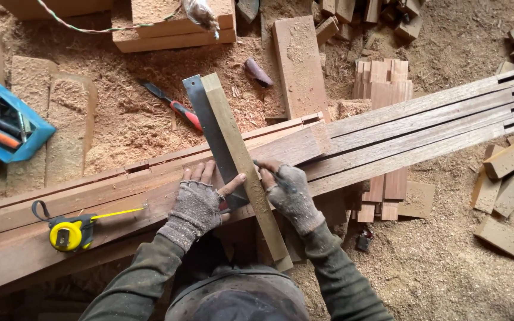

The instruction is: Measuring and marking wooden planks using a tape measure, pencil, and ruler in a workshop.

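My left hand [200, 199], in a fingerless grey glove, presses flat on a try square's steel blade [209, 128] and the wooden stock [242, 160], which lie across long reddish planks [150, 196]. My right hand [290, 193], gloved the same way, grips a pencil [267, 168] with its tip against the right edge of the wooden stock on the plank. A yellow tape measure [71, 233] rests on the planks to the left, its tape pulled out toward my left hand.
Sawdust covers the floor. A red-handled chisel [174, 107] lies beyond the planks. A blue tool tray [7, 128] sits at the left. Slotted long boards [447, 113] run to the right. Short wood offcuts [510, 178] lie scattered right and above.
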